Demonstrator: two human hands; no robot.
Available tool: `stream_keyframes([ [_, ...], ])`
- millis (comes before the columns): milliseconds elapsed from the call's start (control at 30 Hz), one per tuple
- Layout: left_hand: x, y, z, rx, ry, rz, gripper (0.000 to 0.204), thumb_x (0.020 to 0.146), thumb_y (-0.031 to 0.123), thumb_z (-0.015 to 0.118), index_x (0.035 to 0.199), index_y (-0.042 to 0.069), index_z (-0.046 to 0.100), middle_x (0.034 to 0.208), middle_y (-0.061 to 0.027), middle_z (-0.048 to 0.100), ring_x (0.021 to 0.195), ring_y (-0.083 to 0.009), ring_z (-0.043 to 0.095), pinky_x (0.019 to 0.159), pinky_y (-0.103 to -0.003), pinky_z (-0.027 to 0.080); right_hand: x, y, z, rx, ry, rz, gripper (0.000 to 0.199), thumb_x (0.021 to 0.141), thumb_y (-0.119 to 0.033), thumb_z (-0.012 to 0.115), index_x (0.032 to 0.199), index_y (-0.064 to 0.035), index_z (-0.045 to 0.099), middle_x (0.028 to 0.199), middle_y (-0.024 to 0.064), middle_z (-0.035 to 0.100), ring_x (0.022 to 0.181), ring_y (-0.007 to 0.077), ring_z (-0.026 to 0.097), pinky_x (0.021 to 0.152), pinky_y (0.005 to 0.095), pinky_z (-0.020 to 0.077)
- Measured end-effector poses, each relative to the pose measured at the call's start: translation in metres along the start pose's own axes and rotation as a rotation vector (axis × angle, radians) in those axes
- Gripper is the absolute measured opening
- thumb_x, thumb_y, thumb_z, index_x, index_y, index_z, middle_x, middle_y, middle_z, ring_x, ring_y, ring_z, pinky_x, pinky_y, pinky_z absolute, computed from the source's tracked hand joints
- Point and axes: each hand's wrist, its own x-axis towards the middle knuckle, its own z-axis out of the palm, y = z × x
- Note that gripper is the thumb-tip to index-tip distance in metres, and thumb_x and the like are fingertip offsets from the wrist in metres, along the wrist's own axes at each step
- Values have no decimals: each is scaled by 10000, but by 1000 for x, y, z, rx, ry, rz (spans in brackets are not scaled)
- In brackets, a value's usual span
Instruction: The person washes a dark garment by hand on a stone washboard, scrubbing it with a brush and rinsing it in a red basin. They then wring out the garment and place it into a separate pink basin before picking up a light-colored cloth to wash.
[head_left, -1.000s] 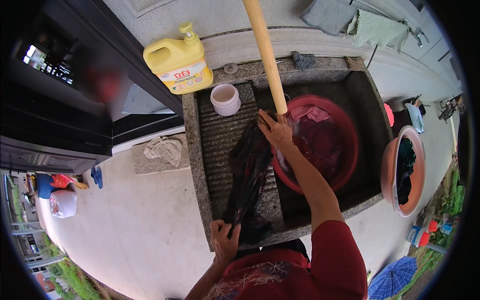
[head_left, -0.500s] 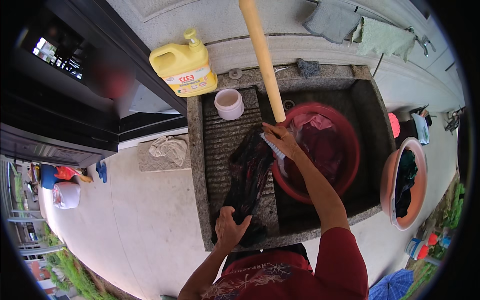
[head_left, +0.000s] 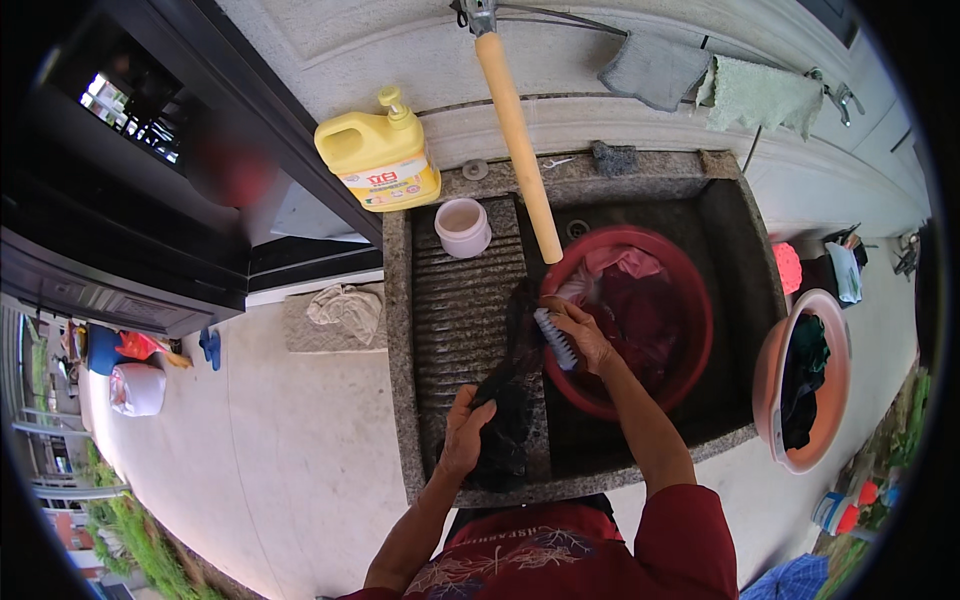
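My right hand [head_left: 585, 338] grips a scrub brush [head_left: 555, 340], its pale bristles showing, over the left rim of a red basin [head_left: 708, 320]. A dark, wet garment [head_left: 508, 420] lies bunched along the ribbed stone washboard [head_left: 455, 300]. My left hand [head_left: 464, 432] is closed on a fold of it, pulling it up near the board's front. The garment's far end reaches the brush; whether my right fingers also hold it I cannot tell. Soaking pink and dark red clothes [head_left: 645, 300] fill the basin, which sits in the stone sink [head_left: 735, 270].
A white tub [head_left: 462, 230] stands at the washboard's far end, behind it a yellow pump jug [head_left: 378, 160]. A wooden-looking pole [head_left: 520, 150] slants down to the basin's far side. An orange-pink tub [head_left: 838, 400] with dark clothes stands right of the sink.
My left hand has gone from resting spread on the garment to gripping and lifting a fold. The brush has come off the cloth and turned, and the garment is more bunched.
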Motion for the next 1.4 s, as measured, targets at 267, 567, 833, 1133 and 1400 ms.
stream_keyframes([
  [267, -40, 10, 2, 1498, 407, 501, 302, 845, 179, 636, 1088, 65, 499, 936, -136, 524, 849, -337, 547, 683, -420, 465, -15, 43, 83, -909, -66, -538, 576, 832, -271, 675, 1363, -224, 455, 1078, 71, 526, 933, 213, 534, 799, 378, 459],
  [567, -52, -20, -22, 1171, 139, 286, 198, 859, 154, 607, 1001, 26, 556, 932, -177, 587, 836, -381, 595, 671, -434, 466, 80, 5, 28, -1646, 409, -798, 577, 770, -316, 685, 1313, -294, 490, 998, 117, 482, 853, 305, 530, 698, 463, 487],
  [833, -55, -26, -34, 1127, 237, 302, 205, 842, 156, 623, 983, 20, 561, 915, -172, 583, 812, -371, 596, 653, -418, 468, -30, 49, 87, -1571, -139, -936, 664, 756, -355, 715, 1363, -308, 449, 959, 100, 468, 816, 262, 522, 668, 400, 442],
  [1133, -51, 6, -24, 1232, 167, 500, 173, 815, 92, 621, 935, 25, 517, 863, -128, 534, 771, -310, 547, 718, -348, 444, 94, 18, 55, -1433, 384, -648, 555, 773, -371, 679, 1294, -308, 499, 1008, 108, 501, 934, 326, 556, 738, 457, 472],
  [1400, -50, -6, -49, 2, 531, -37, 111, 827, -4, 521, 925, 42, 496, 792, 11, 451, 700, -88, 413, 686, -240, 374, 73, 24, 32, -1153, 303, -402, 587, 791, -365, 650, 1317, -189, 456, 1076, 246, 578, 1006, 416, 557, 874, 458, 456],
])
